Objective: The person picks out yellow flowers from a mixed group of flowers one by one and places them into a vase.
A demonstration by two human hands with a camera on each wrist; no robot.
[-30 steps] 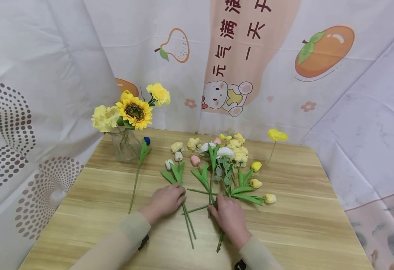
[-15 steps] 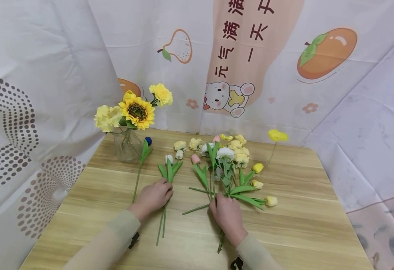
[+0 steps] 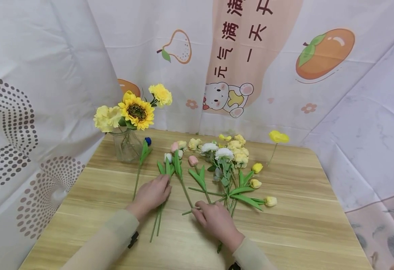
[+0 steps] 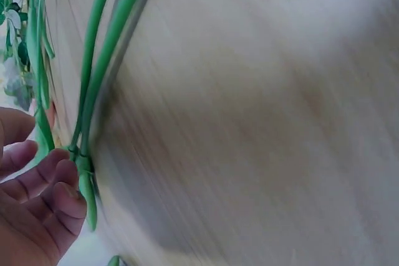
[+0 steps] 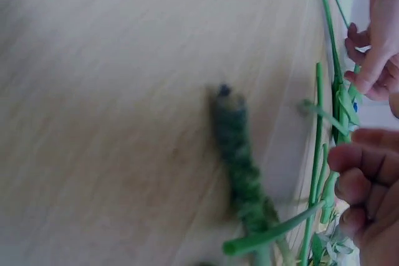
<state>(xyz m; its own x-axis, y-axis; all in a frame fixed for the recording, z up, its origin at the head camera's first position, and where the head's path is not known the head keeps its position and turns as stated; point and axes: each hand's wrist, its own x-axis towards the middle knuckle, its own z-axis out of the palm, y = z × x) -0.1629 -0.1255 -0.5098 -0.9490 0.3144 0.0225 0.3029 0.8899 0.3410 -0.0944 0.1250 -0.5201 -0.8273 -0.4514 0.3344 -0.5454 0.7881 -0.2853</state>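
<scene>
Two white tulips (image 3: 168, 158) lie left of the middle, their green stems (image 4: 103, 48) running toward me. My left hand (image 3: 154, 193) holds them just below the leaves; its curled fingers (image 4: 65, 185) meet the stems in the left wrist view. My right hand (image 3: 217, 221) pinches a pink tulip (image 3: 177, 165) near its stem end, and the bloom points up and left beside the white ones. Another pink tulip (image 3: 193, 161) lies to the right. In the right wrist view my fingers (image 5: 358, 175) are curled, partly cut off by the frame.
A glass vase (image 3: 125, 144) with a sunflower (image 3: 137, 111) stands back left. Beside it lies a blue tulip (image 3: 145, 150). White flowers (image 3: 223, 153), yellow roses (image 3: 240, 155) and yellow tulips (image 3: 255, 183) crowd right of centre, stems crossing. A yellow poppy (image 3: 278, 136) is at back right.
My left hand has shifted the white tulips leftward. My right hand has moved left from the crossed stems, bringing a pink tulip out of the middle heap toward the white tulips.
</scene>
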